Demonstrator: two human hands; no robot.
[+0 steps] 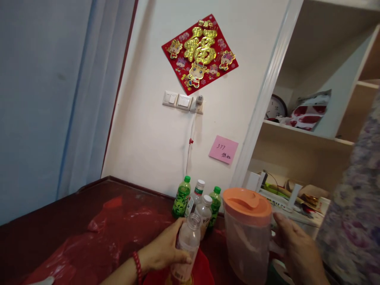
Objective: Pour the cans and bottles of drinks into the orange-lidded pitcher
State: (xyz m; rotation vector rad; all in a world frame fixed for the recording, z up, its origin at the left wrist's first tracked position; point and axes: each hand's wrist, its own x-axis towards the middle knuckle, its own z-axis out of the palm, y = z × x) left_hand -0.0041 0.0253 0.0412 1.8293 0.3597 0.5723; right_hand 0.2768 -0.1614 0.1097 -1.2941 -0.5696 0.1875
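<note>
My left hand [166,247], with a red bead bracelet at the wrist, is wrapped round a clear uncapped bottle [190,239] held upright over a red plate [204,269]. To the right, my right hand [297,249] is closed at the handle side of a translucent pitcher [246,245] with an orange lid [247,204]. Behind the open bottle stand a white-capped bottle [204,213], another white-capped bottle [198,190] and two green bottles [181,198] [215,204].
A crumpled red plastic bag [103,237] lies on the dark red table [38,225] at the left. Part of a green round object [279,273] shows beside the pitcher. Shelves [303,132] and a floral curtain [353,206] stand at the right.
</note>
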